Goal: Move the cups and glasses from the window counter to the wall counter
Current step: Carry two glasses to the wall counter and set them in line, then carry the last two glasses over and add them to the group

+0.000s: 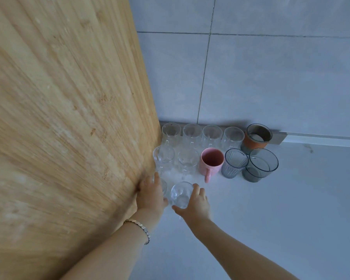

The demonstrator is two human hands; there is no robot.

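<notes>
Both hands reach to the near end of a cluster of glassware standing on a pale grey counter (271, 209), in the corner where a tall wooden panel (59, 118) meets the tiled wall (271, 67); the right hand (196, 203) cups a clear glass (181, 194) from its right side, fingers spread around the wall of the glass and the thumb reaching under its near side, so the grip is wrapped on the glass rather than flat or fisted; the glass stands upright on the counter. The left hand (151, 196) lies against the foot of the wooden panel, curled over a second clear glass (163, 185), of which only a sliver of rim shows past the fingers; whether the fingers press it firmly cannot be told; a beaded bracelet (138, 227) circles the left wrist.

Behind the hands, two clear glasses stand in a middle row beside the panel, and to their right a pink mug (211, 162) with its handle pointing toward the near edge, then a ribbed grey tumbler (233, 163), then a smoky grey tumbler (261, 165) touching it; along the back edge of the counter, against the wall, four clear glasses (201, 135) stand in a line, and at the right end of that line an orange and grey cup (256, 137); the counter to the right of the group is bare.
</notes>
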